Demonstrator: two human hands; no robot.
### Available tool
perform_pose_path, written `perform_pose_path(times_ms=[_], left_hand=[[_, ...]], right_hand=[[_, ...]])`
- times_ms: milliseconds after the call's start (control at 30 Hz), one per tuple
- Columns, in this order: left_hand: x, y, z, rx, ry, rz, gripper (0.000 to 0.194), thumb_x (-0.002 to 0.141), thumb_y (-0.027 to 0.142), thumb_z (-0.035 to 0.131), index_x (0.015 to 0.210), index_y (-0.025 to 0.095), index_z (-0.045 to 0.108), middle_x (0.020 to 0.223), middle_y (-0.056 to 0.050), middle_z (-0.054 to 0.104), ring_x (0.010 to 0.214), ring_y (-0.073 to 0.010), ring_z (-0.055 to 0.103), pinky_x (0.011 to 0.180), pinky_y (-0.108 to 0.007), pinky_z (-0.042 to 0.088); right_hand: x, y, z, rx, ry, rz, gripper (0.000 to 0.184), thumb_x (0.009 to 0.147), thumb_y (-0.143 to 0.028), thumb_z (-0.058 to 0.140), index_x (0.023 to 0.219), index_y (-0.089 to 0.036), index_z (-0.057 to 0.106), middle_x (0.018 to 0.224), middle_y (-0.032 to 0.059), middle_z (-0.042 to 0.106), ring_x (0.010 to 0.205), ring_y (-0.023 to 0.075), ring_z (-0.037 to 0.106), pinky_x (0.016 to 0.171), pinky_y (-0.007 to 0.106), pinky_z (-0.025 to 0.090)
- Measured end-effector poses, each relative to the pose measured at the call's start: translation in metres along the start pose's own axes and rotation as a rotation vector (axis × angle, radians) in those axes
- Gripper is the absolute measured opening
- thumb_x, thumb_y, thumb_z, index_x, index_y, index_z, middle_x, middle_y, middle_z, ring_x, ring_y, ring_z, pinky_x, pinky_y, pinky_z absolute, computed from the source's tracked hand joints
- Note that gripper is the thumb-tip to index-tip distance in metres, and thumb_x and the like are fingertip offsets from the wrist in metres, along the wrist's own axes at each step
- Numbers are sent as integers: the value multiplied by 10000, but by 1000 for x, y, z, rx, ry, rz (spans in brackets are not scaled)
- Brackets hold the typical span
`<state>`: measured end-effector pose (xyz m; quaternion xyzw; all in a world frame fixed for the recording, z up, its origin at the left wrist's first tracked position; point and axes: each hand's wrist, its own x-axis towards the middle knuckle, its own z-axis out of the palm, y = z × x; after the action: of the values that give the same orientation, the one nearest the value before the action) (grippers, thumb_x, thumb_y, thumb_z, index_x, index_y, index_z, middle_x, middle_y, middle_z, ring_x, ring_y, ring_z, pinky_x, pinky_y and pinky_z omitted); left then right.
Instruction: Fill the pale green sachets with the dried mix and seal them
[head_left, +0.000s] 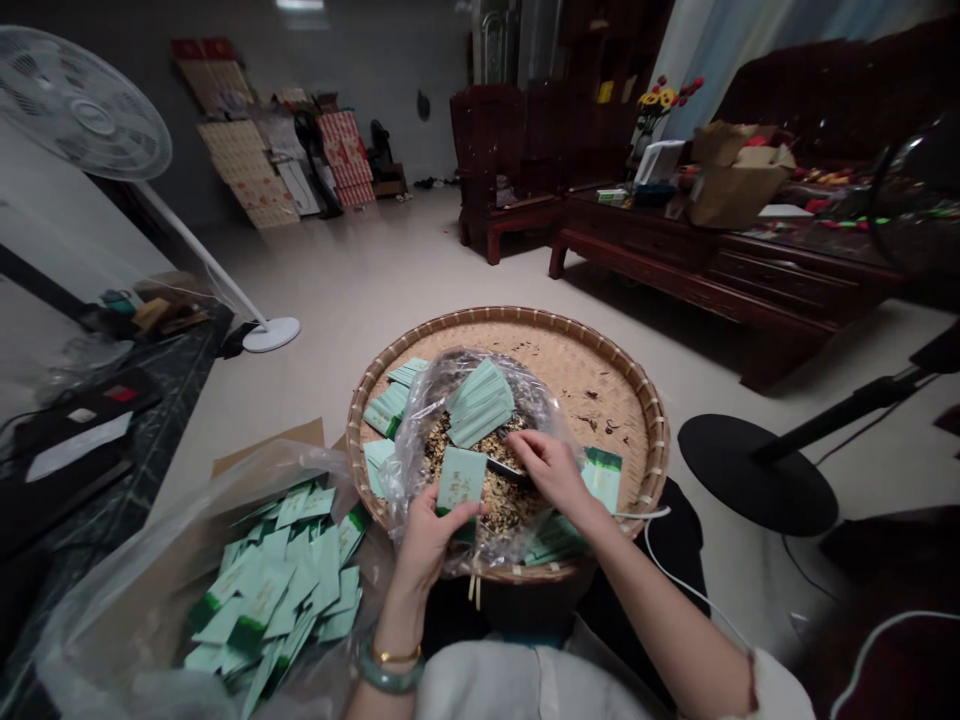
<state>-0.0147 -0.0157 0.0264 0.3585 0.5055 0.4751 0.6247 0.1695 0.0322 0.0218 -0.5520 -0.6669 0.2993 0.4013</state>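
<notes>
My left hand [429, 530] holds a pale green paper packet [461, 476] with gold lettering, thumb across its lower front. My right hand [551, 462] is closed in a pinch over the loose dried mix; what its fingertips hold, if anything, is too small to name. Just below those fingers lies a dark narrow object with a pale edge [507, 468]. The brown and tan dried mix [499, 510] sits in a clear plastic bag [414, 420], opened out on a round woven bamboo tray [611, 370]. A fanned stack of green packets [480, 402] rests on the mix.
More packets lie at the tray's left [386, 408] and right [602, 478]. At lower left, a plastic-lined box [157, 560] holds a heap of packets [289, 570]. A white fan [271, 334], a black stand base [757, 472] and a white cable [679, 570] surround the tray.
</notes>
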Motion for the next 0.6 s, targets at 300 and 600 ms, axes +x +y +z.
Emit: perform_pose_path(times_ms=[300, 600], left_hand=[[-3, -1, 11, -79, 16, 9, 461, 549, 272, 826, 948, 110, 661, 846, -99, 742, 762, -228, 702, 733, -317, 535], [-5, 1, 3, -18, 58, 18, 476, 545, 299, 825, 950, 116, 654, 908, -112, 738, 750, -214, 697, 695, -286, 535]], right_hand=[[-10, 18, 12, -801, -201, 19, 596, 748, -236, 652, 1303, -140, 456, 1083, 144, 584, 987, 279, 517, 805, 353, 423], [-4, 9, -18, -395, -174, 74, 466, 730, -226, 616, 1184, -130, 579, 1077, 130, 652, 1004, 265, 585, 859, 359, 457]])
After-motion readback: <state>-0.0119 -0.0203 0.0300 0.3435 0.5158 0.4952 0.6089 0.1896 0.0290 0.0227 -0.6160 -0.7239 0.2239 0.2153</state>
